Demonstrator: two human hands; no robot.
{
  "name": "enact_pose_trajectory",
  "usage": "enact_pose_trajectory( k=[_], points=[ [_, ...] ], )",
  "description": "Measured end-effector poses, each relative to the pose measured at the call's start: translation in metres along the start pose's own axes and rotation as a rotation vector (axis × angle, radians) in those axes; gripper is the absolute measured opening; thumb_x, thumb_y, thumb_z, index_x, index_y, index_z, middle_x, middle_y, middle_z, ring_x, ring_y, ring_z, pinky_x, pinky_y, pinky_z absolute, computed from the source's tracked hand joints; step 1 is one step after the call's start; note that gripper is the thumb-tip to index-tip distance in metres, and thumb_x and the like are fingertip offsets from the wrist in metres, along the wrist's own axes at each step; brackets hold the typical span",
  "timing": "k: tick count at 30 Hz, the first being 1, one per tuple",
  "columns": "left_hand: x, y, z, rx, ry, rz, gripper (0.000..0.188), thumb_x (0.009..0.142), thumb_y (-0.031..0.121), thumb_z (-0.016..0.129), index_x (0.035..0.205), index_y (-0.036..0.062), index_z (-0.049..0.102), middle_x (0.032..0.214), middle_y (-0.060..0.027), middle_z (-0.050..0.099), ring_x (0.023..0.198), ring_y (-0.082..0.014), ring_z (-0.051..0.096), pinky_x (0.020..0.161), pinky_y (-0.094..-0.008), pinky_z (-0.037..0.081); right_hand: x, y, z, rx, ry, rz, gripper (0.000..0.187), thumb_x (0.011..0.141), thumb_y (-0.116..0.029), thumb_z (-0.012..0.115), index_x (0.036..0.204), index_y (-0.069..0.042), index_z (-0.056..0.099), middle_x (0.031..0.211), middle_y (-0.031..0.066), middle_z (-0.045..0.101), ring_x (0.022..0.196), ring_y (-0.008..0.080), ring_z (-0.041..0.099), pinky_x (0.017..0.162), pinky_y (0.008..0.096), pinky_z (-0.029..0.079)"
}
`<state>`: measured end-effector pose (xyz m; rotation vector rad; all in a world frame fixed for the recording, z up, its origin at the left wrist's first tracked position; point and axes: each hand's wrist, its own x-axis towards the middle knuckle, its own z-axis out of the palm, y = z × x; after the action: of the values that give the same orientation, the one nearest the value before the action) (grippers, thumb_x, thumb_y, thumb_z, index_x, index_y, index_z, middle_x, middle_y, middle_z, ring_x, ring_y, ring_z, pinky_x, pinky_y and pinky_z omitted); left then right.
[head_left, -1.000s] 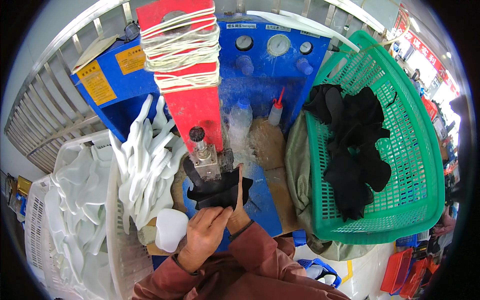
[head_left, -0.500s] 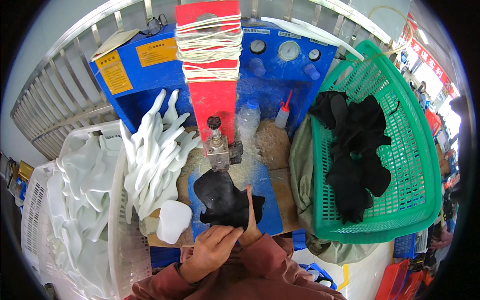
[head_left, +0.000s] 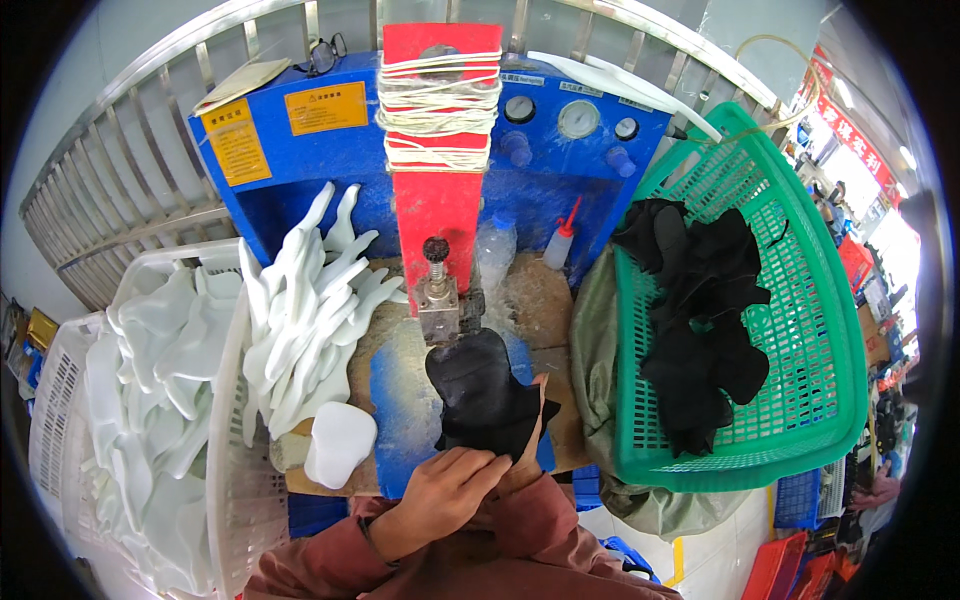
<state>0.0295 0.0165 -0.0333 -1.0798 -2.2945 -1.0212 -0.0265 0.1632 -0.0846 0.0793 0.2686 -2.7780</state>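
Note:
Both hands hold a black shoe upper (head_left: 478, 388) of soft, dull material over the blue work plate (head_left: 392, 400), its far end just below the metal head (head_left: 438, 315) of the machine. My left hand (head_left: 440, 500) pinches the near edge, fingers closed together. At the right side of the upper, my right hand (head_left: 524, 462) grips it, thumb side pointing up; most of its fingers are hidden behind the material. Left of the plate lies a single white foam piece (head_left: 340, 446).
A red arm (head_left: 440, 210) wound with pale cord rises from the blue machine (head_left: 340, 160). White pieces (head_left: 315, 310) are piled at its left, beside white baskets (head_left: 232, 440) of more. At right stands a green basket (head_left: 810, 400) with black uppers (head_left: 705, 270). Two bottles (head_left: 495, 250) stand behind.
The black upper has shifted right relative to the machine head and turned a little, and both hands have moved right with it. The view has tilted slightly.

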Motion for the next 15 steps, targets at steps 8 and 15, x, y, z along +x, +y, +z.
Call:
enact_pose_trajectory(
  k=[8,15],
  points=[
    [0.018,-0.014,0.004,-0.014,0.01,-0.005,0.038,0.075,-0.003,0.068,0.112,0.0005,0.071,0.098,-0.0101,0.067,0.082,-0.0288,0.068,0.067,-0.0369,0.058,0.021,-0.01,0.006,-0.08,0.006,-0.132,0.083,0.101,-0.072,0.033,0.147,-0.005,0.05,0.138,0.0139,0.06,0.119,0.0303,0.062,0.106,0.0421,0.049],
    [0.022,-0.03,0.002,0.027,0.041,-0.025,0.029,0.081,-0.004,0.07,0.11,0.0007,0.071,0.096,-0.0113,0.068,0.081,-0.0292,0.069,0.067,-0.0368,0.058,0.05,-0.004,0.004,0.025,-0.25,-0.063,0.078,0.101,-0.072,0.037,0.143,-0.008,0.054,0.127,0.0118,0.064,0.114,0.0273,0.063,0.103,0.0397,0.05]
  ],
)
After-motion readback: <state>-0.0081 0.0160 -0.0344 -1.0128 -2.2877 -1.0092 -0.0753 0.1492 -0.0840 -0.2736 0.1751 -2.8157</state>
